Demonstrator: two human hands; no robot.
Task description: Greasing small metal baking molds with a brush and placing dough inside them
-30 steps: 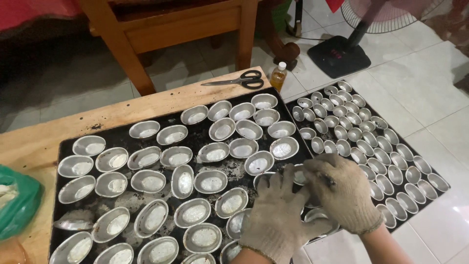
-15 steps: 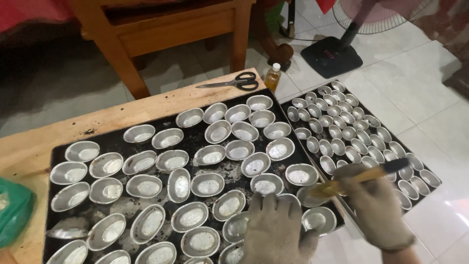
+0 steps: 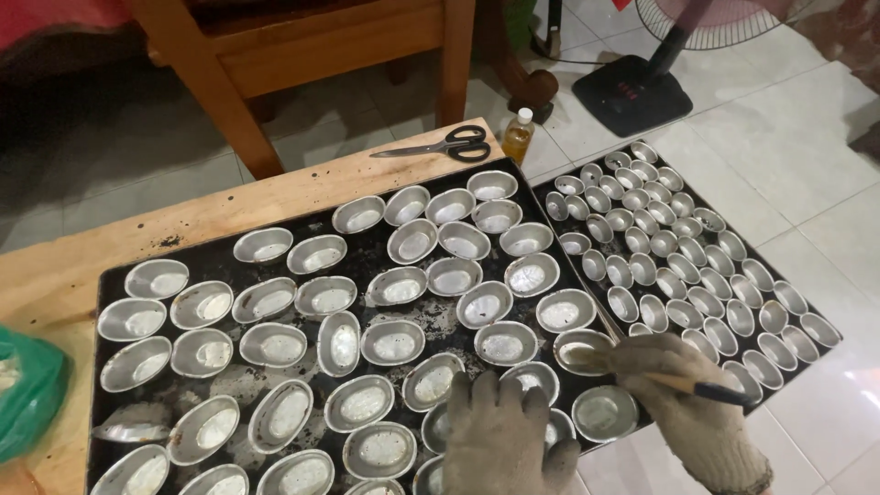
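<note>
Right hand [image 3: 692, 417] fingers grip brush [image 3: 683, 383]; keep tip inside mold [image 3: 579, 350], lower right. Left hand [image 3: 504, 431] fingers spread flat, steady tray [image 3: 275, 385].

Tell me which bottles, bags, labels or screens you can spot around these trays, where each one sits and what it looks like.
Small bottle: on the floor just past the wooden table's far corner, near the scissors; clear plastic, amber liquid, pale cap.
Green plastic bag: at the left edge of the table, crumpled, translucent green.
Fan base: on the floor at upper right, black, with a small red patch, too small to make out.
No screens in view.
</note>
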